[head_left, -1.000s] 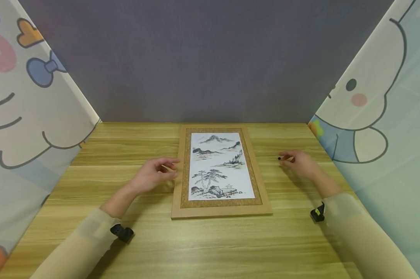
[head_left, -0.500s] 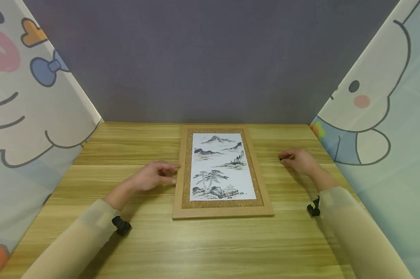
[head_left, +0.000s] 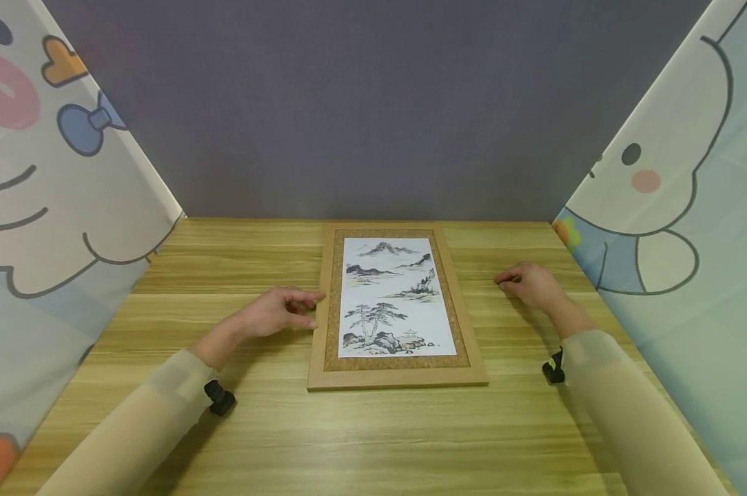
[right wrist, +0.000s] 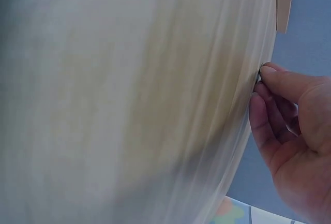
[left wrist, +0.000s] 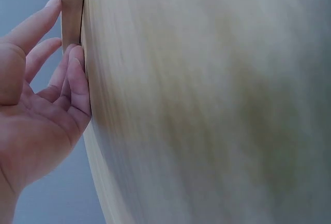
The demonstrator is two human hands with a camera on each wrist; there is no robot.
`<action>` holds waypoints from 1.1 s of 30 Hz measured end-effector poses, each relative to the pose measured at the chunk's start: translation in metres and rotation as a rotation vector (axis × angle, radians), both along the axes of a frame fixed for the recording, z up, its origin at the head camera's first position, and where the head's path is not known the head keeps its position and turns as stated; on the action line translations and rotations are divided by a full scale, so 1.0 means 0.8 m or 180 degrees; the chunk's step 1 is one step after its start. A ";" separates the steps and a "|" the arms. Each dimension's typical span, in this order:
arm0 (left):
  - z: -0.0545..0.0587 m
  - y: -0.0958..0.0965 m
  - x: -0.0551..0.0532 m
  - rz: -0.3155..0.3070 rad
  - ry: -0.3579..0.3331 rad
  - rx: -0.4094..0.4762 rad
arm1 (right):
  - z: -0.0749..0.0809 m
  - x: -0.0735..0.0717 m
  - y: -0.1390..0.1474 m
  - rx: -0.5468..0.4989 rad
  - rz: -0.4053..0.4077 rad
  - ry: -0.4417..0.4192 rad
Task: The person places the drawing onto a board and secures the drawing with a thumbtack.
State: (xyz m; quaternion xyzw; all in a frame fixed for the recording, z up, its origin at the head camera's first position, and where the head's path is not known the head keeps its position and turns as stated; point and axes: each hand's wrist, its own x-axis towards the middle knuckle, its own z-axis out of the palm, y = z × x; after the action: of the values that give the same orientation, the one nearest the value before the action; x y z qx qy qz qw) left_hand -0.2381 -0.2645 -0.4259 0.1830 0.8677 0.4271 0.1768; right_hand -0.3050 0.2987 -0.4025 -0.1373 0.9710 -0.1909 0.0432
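A wood-framed cork board (head_left: 398, 379) lies flat on the table, with a white sheet printed with an ink landscape (head_left: 380, 289) on its cork. My left hand (head_left: 279, 311) is at the board's left side, thumb and fingertips touching the frame without gripping it. In the left wrist view the same hand (left wrist: 46, 94) reaches the frame's edge (left wrist: 72, 12). To the right of the board, my right hand (head_left: 531, 286) is low at the tabletop, thumb and forefinger pinched together. Between those tips the right wrist view shows a sliver of a small black object (right wrist: 260, 72), mostly hidden.
The wood-grain table (head_left: 373, 441) stretches around the board. A dark grey panel (head_left: 373, 110) rises behind it, and cartoon-printed cloth walls (head_left: 671, 227) flank both sides. Each wrist wears a black strap device (head_left: 220, 398).
My left hand has come in slightly to touch the board's frame. The right fingers have closed over the small black object, which showed earlier and is now covered in the head view.
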 end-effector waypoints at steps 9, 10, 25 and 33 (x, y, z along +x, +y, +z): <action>0.000 0.001 0.000 0.0009 -0.0035 0.0015 | 0.000 0.002 -0.005 -0.0051 -0.0032 -0.0014; 0.000 0.001 0.000 0.0009 -0.0039 0.0015 | 0.001 0.003 -0.006 -0.0074 -0.0039 -0.0014; 0.000 0.000 0.000 0.0040 -0.0071 0.0043 | 0.025 0.007 -0.040 -0.1383 -0.0183 -0.0722; 0.000 0.001 -0.001 0.0024 -0.0057 0.0030 | 0.030 0.009 -0.063 -0.1673 -0.0077 -0.0835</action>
State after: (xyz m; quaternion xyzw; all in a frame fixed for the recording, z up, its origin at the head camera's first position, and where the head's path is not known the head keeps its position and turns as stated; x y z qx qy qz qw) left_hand -0.2387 -0.2638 -0.4255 0.1768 0.8647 0.4335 0.1822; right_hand -0.2974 0.2485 -0.3781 -0.1063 0.8759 -0.4526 0.1290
